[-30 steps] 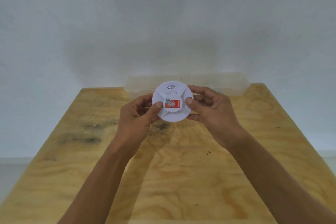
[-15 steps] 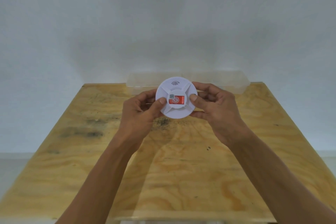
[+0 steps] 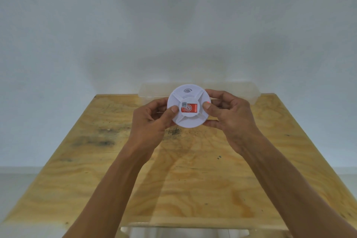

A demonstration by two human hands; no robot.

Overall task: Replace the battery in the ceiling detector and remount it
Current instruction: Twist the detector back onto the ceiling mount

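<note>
A round white ceiling detector [image 3: 190, 120] is held up above the wooden table [image 3: 193, 179], its face toward me. It carries a red sticker with a small code in the middle and a wave symbol near the top. My left hand [image 3: 150, 120] grips its left edge, thumb pressed on the face next to the sticker. My right hand [image 3: 228, 114] grips the right edge, thumb on the face, fingers curled behind. A small red light glows at the right thumb tip. The detector's back and any battery are hidden.
A clear plastic box [image 3: 241, 91] lies along the table's far edge, against the pale wall, partly behind the detector. Dark stains [image 3: 100, 142] mark the left of the table top. The table's near edge runs low in the view.
Both hands have lifted the detector a little higher and farther from me. A red glow now shows by the right thumb. The grip is unchanged.
</note>
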